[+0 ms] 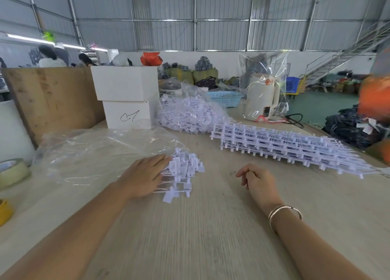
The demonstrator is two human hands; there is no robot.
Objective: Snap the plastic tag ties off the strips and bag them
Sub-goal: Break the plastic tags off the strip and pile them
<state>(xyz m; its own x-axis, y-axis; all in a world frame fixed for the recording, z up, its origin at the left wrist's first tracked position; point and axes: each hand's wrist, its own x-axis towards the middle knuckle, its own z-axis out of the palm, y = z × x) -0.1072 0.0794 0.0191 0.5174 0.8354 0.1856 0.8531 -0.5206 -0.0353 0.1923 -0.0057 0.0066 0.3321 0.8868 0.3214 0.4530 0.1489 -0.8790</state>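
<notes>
I see the left hand (145, 175) lying flat on the bench (211, 237), fingers straight and close together, fingertips pressing against the near edge of a small loose pile of tag ties (183, 170). It grips nothing. The pile lies just to the right of this hand and touches it.

The right hand (256, 179) rests on the bench well to the right of the pile, apart from it. Its fingers are loosely curled inward and hold nothing. Two bangles (283, 215) sit on its wrist.

Beyond the right hand, farther from me, a stack of uncut strips (285, 147) lies flat on the bench, running off to that hand's right. Beyond the left hand and to its left, an empty clear bag (95, 153) lies spread and crumpled on the bench, its near corner close to the pile. Farther out between the two hands, a second clear bag filled with tag ties (190, 115) sits on the bench.

Two stacked white boxes (126, 98) stand beyond the left hand. A roll of tape (12, 172) lies at the bench's edge, far to that hand's left. A bagged kettle (261, 98) stands beyond the strips.
</notes>
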